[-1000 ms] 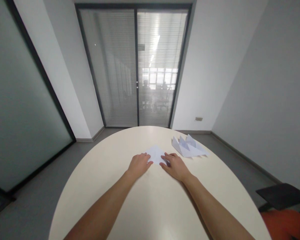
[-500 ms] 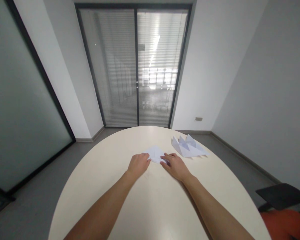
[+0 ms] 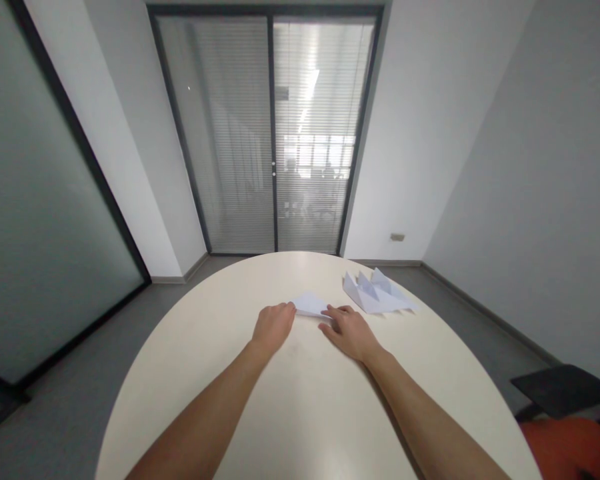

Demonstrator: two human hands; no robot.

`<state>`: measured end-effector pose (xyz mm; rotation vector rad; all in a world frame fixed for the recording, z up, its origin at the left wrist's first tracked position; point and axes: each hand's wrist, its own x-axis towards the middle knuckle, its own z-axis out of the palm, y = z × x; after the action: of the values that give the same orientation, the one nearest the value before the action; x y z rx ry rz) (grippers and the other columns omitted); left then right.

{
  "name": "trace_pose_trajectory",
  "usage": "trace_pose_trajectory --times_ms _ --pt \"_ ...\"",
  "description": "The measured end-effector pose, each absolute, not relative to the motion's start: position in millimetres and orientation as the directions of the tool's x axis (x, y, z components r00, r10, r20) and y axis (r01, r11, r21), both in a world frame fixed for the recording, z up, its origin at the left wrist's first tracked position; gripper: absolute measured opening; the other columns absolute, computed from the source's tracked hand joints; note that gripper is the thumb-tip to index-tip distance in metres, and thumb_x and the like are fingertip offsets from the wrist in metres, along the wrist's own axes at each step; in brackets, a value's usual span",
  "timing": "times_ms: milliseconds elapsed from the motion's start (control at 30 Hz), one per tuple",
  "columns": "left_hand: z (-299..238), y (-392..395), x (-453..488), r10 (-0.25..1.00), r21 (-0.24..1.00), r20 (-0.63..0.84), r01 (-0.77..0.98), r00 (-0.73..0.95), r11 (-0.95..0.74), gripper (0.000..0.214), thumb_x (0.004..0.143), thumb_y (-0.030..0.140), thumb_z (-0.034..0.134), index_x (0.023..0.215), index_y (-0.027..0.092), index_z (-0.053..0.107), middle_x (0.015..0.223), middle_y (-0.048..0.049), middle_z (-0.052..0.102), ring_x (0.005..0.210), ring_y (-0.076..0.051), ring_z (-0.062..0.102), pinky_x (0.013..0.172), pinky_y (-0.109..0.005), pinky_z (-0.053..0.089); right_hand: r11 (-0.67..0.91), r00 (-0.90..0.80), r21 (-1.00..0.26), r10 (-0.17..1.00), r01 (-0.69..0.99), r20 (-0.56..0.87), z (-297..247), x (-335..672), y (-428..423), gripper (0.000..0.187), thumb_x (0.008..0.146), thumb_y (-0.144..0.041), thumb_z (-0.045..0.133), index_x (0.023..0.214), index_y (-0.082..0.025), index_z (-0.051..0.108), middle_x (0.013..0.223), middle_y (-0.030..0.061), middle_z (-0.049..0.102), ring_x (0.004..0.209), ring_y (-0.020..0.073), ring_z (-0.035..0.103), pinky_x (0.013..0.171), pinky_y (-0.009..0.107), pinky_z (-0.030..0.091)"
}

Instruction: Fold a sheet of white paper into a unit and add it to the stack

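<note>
A folded white sheet of paper (image 3: 311, 305) lies on the round cream table (image 3: 300, 407), just beyond both my hands. My left hand (image 3: 273, 326) has its fingers curled and pinches the sheet's near left edge, lifting it. My right hand (image 3: 349, 330) lies flat on the table with fingers stretched out, pressing the sheet's near right corner.
Several folded white paper boats (image 3: 376, 294) sit at the table's far right. A dark chair with an orange seat (image 3: 565, 417) stands at the lower right. Sliding glass doors with blinds (image 3: 273, 133) close the room ahead.
My left hand has drawn back a little and curled on the sheet's near edge, and the visible part of the sheet has become narrower. My right hand has stayed put.
</note>
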<state>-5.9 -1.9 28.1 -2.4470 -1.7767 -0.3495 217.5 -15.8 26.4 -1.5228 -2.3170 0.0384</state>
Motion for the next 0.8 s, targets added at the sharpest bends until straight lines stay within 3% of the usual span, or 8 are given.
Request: trace_pose_trajectory --times_ms 200,333,567,800 --pt "27.1 0.5 -8.3 0.940 0.071 0.247 0.963 0.234 -0.259 0.031 0.104 0.030 0.032 0.105 0.022 0.063 0.101 -0.0070 0.070 0.091 -0.021 0.067 0.081 -0.032 0.048 0.279 -0.188 -0.326 0.940 0.903 0.286 23.9 218.3 -11.8 0.039 0.103 -0.034 0.034 0.130 -0.018 0.059 0.112 0.0118 0.070 0.103 0.0214 0.064 0.091 0.029 0.045" --pt "24.3 2.6 -10.8 0.940 0.118 0.261 0.959 0.221 -0.258 0.026 0.102 0.027 0.038 0.109 0.024 0.063 0.104 -0.0056 0.070 0.098 -0.020 0.065 0.085 -0.030 0.047 0.183 -0.083 -0.390 0.962 0.903 0.259 17.5 222.3 -7.6 0.035 0.101 -0.030 0.040 0.130 -0.022 0.057 0.107 0.0097 0.069 0.096 0.0199 0.067 0.085 0.027 0.045" --pt "19.7 4.0 -15.0 0.939 0.200 0.273 0.943 0.207 -0.266 0.026 0.099 0.021 0.044 0.119 0.025 0.060 0.115 -0.0044 0.068 0.107 -0.019 0.061 0.091 -0.029 0.045 0.198 -0.101 -0.392 0.962 0.898 0.254 12.6 226.3 -1.9 0.031 0.096 -0.024 0.047 0.122 -0.022 0.063 0.108 0.0084 0.071 0.101 0.0196 0.066 0.089 0.027 0.044" --pt "13.4 5.3 -14.7 0.932 0.205 0.305 0.942 0.196 -0.265 0.031 0.097 0.015 0.043 0.122 0.024 0.059 0.119 -0.0041 0.066 0.110 -0.018 0.058 0.093 -0.029 0.045 0.151 -0.037 -0.419 0.963 0.895 0.268 14.1 226.2 -3.3 0.030 0.093 -0.024 0.050 0.120 -0.024 0.062 0.105 0.0050 0.073 0.097 0.0200 0.066 0.081 0.028 0.045"
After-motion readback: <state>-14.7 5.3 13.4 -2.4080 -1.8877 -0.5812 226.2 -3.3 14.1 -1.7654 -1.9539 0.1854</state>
